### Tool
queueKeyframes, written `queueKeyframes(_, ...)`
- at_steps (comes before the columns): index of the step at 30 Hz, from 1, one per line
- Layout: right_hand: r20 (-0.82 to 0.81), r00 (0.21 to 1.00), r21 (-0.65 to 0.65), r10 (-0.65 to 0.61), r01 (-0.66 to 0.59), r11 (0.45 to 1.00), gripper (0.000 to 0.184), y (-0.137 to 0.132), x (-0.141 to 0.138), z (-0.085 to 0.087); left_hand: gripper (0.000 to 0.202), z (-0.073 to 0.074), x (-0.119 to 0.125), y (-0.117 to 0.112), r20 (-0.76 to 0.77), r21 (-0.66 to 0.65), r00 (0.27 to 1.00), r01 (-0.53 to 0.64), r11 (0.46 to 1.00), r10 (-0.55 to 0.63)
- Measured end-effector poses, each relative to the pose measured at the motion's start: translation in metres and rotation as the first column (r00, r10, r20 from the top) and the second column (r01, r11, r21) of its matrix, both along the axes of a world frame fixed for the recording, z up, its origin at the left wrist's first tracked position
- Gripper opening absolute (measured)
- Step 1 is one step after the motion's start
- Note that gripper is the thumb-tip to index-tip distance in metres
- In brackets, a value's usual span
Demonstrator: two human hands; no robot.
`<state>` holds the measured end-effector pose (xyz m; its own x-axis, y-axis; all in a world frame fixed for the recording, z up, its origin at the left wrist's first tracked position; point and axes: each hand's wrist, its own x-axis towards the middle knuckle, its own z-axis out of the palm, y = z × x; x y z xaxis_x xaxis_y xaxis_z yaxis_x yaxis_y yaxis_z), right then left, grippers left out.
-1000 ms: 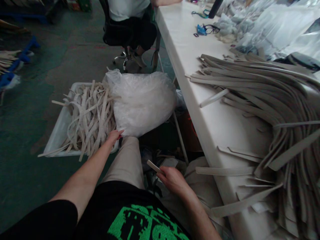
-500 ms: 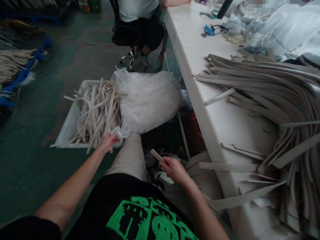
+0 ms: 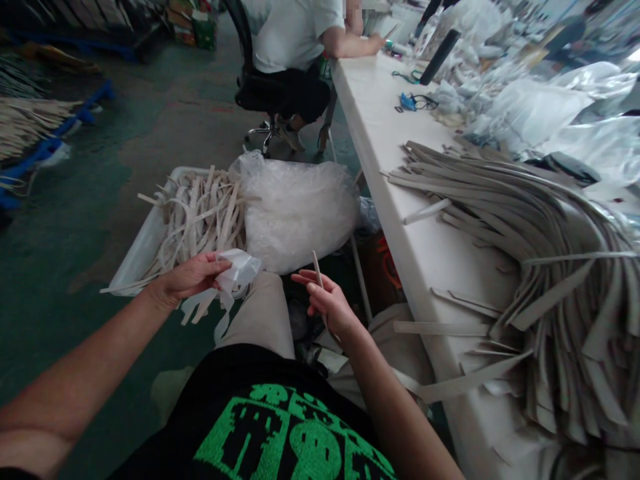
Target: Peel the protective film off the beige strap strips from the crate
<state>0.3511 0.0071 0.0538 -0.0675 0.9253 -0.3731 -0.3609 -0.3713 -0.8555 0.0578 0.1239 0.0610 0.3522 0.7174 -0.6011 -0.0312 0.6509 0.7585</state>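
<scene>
My left hand (image 3: pixel 187 279) is closed round a crumpled white plastic bag (image 3: pixel 237 272), lifted just above my left knee. Pale strips hang down below that hand. My right hand (image 3: pixel 324 302) is raised between my knees, fingers partly spread, with a thin beige strip (image 3: pixel 317 269) pinched upright in it. Just beyond the left hand a white bin (image 3: pixel 136 248) on the floor holds a tangle of pale strips (image 3: pixel 200 212). A large clear plastic bag (image 3: pixel 299 207) bulges next to the bin.
A long white table (image 3: pixel 380 127) runs along my right, with a big heap of grey strips (image 3: pixel 540 233) on it. Glasses (image 3: pixel 423 101) and plastic sheeting lie farther back. A person in a white shirt (image 3: pixel 295 33) sits on an office chair at the table's far end.
My left hand took a white bag from beside the bin and lifted it toward me. My right hand rose and turned its strip upright. The view tilted up.
</scene>
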Motion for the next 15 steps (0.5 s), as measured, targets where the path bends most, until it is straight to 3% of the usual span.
queueKeyframes(3,-0.050,0.996,0.078,0.073,-0.069,0.995,0.062,0.022,-0.028,0.007,0.018,0.029,0.021,-0.005,-0.004,0.013,0.963,0.270,0.963,-0.270)
queueKeyframes(6,-0.089,0.976,0.078,0.199,-0.192,0.978,0.062,0.027,-0.044,0.011,0.015,0.053,0.033,-0.007,-0.039,0.083,0.908,0.420,0.904,-0.418)
queueKeyframes(11,-0.142,0.970,0.048,0.197,-0.192,0.980,0.049,0.003,-0.036,0.033,0.017,0.077,0.027,-0.014,0.009,0.198,0.892,0.442,0.875,-0.452)
queueKeyframes(13,-0.188,0.964,0.071,0.189,-0.179,0.981,0.047,-0.010,-0.030,0.049,0.019,0.079,0.022,-0.018,0.033,0.245,0.888,0.438,0.865,-0.459)
queueKeyframes(15,-0.223,0.957,0.102,0.183,-0.164,0.981,0.044,-0.023,-0.026,0.070,0.018,0.076,0.020,-0.019,0.039,0.290,0.921,0.360,0.887,-0.386)
